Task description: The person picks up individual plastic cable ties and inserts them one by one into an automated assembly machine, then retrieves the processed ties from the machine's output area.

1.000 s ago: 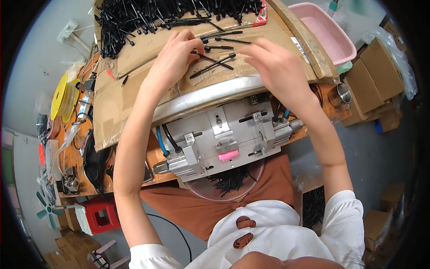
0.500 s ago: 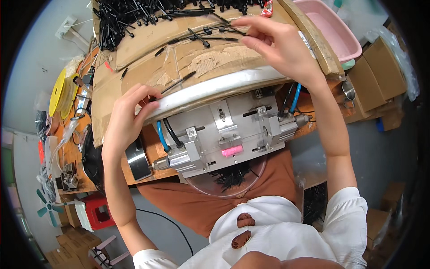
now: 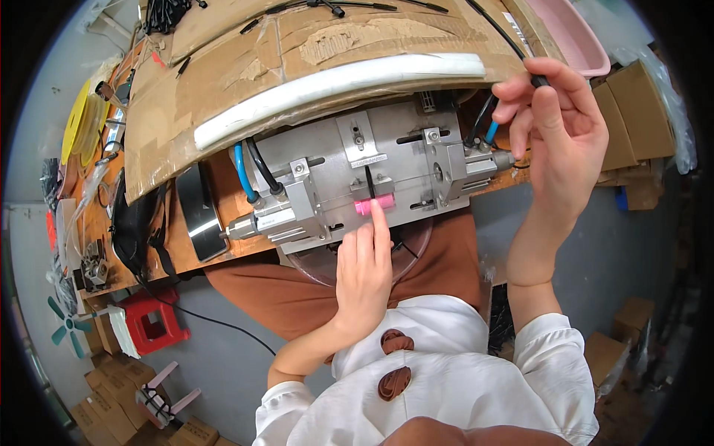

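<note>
My left hand [image 3: 364, 264] reaches over the metal fixture [image 3: 407, 149], its index finger stretched out and the others loosely bent. That fingertip rests at the pink block [image 3: 384, 202], by the lower end of a thin black rod [image 3: 370, 181] lying upright across the fixture's middle; the thumb is hidden. Off to the right, my right hand [image 3: 561, 130] is raised and pinches the thick black end of another long thin black rod [image 3: 497, 28] between thumb and fingers. This rod slants up and left over the cardboard.
Behind the fixture is a cardboard surface [image 3: 253, 70] with a white padded edge strip [image 3: 335, 95] and loose black rods. A dark phone-like slab [image 3: 199, 212] lies left; a pink basin [image 3: 576, 37] stands far right. Blue and black tubes [image 3: 245, 175] rise beside the fixture.
My left hand has left the padded edge and come down to the pink block, where a black rod now lies. My right hand has drawn back toward me with a black rod.
</note>
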`<state>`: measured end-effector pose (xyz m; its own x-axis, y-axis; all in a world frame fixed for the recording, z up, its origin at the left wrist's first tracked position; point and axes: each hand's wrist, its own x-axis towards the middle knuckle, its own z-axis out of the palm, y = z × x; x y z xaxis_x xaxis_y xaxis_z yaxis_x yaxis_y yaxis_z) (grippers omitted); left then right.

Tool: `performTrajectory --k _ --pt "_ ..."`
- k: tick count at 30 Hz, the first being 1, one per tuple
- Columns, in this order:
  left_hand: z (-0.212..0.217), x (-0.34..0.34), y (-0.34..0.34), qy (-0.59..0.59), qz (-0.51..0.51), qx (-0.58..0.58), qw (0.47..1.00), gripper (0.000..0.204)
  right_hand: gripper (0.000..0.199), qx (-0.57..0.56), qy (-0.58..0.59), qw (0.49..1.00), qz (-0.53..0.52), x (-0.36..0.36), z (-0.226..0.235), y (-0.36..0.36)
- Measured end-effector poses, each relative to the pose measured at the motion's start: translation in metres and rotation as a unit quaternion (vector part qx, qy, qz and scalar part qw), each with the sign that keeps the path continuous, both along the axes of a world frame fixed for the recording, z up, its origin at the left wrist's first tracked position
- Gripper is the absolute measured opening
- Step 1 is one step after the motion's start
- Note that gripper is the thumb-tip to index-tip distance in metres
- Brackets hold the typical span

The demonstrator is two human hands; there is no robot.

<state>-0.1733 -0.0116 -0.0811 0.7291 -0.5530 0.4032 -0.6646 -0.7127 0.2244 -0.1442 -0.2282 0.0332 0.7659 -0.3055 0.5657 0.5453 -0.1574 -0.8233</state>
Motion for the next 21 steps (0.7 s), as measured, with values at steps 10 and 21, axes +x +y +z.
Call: performTrajectory --k 10,21 --pt "0.000 -0.001 -0.003 0.059 0.019 0.048 0.997 0.067 0.020 -0.025 0.036 0.996 -0.073 -0.037 -0.033 0.023" --pt "0.022 -0.022 0.024 0.119 0.048 -0.049 0.991 0.079 0.063 -0.393 0.096 0.914 -0.038 -0.062 -0.119 0.086"
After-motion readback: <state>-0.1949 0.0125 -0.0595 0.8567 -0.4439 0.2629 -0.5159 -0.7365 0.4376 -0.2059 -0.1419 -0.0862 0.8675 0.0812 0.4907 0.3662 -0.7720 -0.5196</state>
